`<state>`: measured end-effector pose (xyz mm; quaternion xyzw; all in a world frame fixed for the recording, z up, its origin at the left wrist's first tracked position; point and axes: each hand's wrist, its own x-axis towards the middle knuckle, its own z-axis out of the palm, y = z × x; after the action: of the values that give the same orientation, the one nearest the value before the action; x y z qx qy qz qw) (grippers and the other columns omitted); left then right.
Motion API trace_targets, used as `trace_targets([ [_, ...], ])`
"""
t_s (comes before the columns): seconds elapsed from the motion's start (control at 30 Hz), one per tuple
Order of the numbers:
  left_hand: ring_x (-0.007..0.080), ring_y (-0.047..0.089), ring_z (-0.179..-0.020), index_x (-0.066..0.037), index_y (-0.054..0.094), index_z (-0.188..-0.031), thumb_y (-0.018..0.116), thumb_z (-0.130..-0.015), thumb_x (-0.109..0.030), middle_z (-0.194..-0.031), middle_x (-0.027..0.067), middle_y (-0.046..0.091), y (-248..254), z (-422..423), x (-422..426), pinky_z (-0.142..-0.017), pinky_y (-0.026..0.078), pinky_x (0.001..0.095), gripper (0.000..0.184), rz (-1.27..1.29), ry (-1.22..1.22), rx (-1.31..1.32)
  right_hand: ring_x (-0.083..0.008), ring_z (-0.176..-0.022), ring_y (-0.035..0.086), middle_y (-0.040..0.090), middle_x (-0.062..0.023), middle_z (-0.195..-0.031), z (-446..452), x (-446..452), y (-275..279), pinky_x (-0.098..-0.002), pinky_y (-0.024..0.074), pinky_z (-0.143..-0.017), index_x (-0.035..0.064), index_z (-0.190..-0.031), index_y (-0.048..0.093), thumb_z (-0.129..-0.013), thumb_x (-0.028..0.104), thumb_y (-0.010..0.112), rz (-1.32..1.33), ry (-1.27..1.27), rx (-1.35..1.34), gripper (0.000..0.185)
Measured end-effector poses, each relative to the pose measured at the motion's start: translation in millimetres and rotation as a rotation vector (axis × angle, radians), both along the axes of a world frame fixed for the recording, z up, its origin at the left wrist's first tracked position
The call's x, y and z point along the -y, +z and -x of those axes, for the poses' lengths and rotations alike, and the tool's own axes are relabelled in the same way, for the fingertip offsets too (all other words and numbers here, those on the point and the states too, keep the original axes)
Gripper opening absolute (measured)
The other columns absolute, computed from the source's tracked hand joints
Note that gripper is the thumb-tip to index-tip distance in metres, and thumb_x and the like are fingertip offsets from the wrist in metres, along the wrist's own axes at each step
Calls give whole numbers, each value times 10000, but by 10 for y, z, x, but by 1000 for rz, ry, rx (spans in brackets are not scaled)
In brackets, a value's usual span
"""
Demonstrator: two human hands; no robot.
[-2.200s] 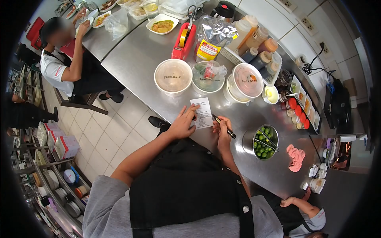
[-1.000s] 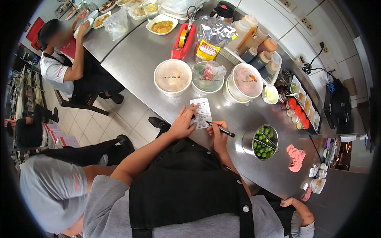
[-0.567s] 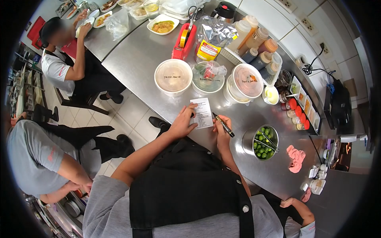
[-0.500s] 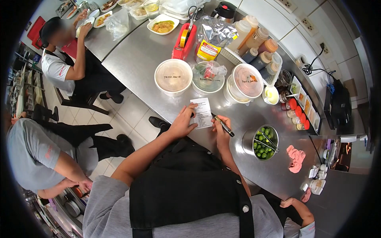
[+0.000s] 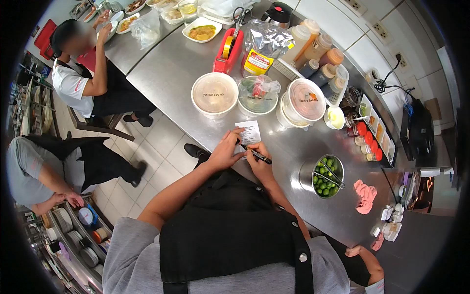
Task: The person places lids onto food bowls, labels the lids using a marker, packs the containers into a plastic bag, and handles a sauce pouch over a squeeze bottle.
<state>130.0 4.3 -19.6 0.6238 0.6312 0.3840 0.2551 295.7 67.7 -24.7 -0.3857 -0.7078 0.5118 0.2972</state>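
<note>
A printed receipt [image 5: 250, 130] lies on the steel counter, its lower part covered by my hands. My left hand [image 5: 226, 151] rests on its left edge, fingers curled around a small black piece that looks like a marker cap [image 5: 238, 141]. In my right hand [image 5: 261, 166] is a black marker [image 5: 259, 156] with gold lettering. One end of the marker points to the fingers of my left hand; whether it sits in the cap I cannot tell. Just beyond the receipt stand lidded tubs, one labelled fried squid [image 5: 214, 94], beside a bagged tub [image 5: 258, 102] and a stacked pair [image 5: 306, 100].
To the right stand a steel pot of green limes [image 5: 327, 182] with tongs and a pink cloth [image 5: 364, 196]. Sauce bottles [image 5: 318, 46], a red tape dispenser [image 5: 228, 51] and a foil pouch [image 5: 259, 54] line the back. Co-workers are at left and lower right.
My right hand has moved left over the receipt, bringing the marker to my left hand. The grey-shirted co-worker at left has shifted, showing more of the shelf. The seated co-worker's hands have moved slightly.
</note>
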Motion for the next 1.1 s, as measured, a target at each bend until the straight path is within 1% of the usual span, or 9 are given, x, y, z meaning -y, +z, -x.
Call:
trace_targets([
  [0.33, 424, 352, -1345, -71, 369, -1019, 731, -784, -134, -1445, 197, 391, -34, 20, -1, -1145, 226, 539, 437, 3, -25, -26, -114, -602, 577, 625, -55, -718, 0, -12, 40, -280, 474, -576, 35, -940, 573, -847, 110, 664, -67, -30, 35, 151],
  [0.4, 423, 346, -1349, -69, 369, -1020, 730, -786, -137, -1444, 199, 391, -23, 24, -1, -1145, 225, 539, 435, 15, -34, -31, -68, -588, 523, 621, -28, -733, -12, -31, 56, -246, 433, -541, 24, -945, 574, -866, 85, 647, -95, -9, 27, 123],
  [0.63, 395, 347, -1356, -64, 394, -1012, 729, -777, -122, -1414, 190, 405, -34, 4, 8, -1149, 231, 519, 413, -27, -7, -23, -61, -597, 527, 633, -35, -743, 41, -1, 65, -235, 430, -545, 23, -934, 565, -871, 88, 645, -56, 18, 52, 122],
  [0.73, 425, 352, -1346, -69, 377, -1024, 740, -773, -125, -1437, 206, 399, -34, 11, 16, -1147, 224, 537, 445, -17, -16, -28, -54, -612, 541, 657, -40, -778, 36, -14, 31, -221, 427, -555, 21, -939, 558, -881, 87, 631, -81, -9, 64, 114],
  [0.8, 426, 352, -1346, -70, 383, -1012, 738, -772, -119, -1432, 204, 404, -26, 23, 6, -1148, 219, 546, 431, -3, -29, -15, -97, -678, 616, 675, -62, -819, -15, -87, 39, -245, 479, -593, 26, -968, 563, -888, 122, 630, 52, -25, -17, 142],
  [0.93, 389, 343, -1362, -68, 394, -1012, 723, -786, -118, -1429, 190, 391, -80, 27, 11, -1144, 251, 485, 402, 12, -32, -41, -111, -708, 598, 665, -66, -870, -54, -203, 176, -230, 495, -633, 31, -1079, 529, -924, 123, 589, 318, -105, -270, 190],
  [1.0, 385, 426, -1285, -64, 394, -980, 714, -785, -73, -1355, 199, 453, -131, 24, 7, -1089, 317, 427, 374, -95, 52, 260, -108, -704, 592, 663, -74, -869, -83, -249, 330, -234, 497, -653, 30, -1086, 527, -928, 122, 584, 303, -132, -298, 191],
  [1.03, 385, 426, -1285, -64, 394, -980, 714, -785, -73, -1355, 199, 453, -52, 38, 11, -1089, 317, 427, 374, -97, 48, 257, -105, -699, 585, 660, -83, -867, -79, -255, 453, -237, 498, -674, 29, -1094, 524, -933, 121, 578, 290, -159, -325, 193],
  [1.1, 319, 553, -1052, -52, 440, -945, 679, -818, -77, -1095, 146, 559, 110, 68, 66, -899, 433, 375, 272, -159, 59, 245, -96, -679, 570, 658, -95, -825, -127, -270, 574, -241, 477, -657, 26, -1053, 548, -957, 162, 529, 300, -198, -333, 168],
])
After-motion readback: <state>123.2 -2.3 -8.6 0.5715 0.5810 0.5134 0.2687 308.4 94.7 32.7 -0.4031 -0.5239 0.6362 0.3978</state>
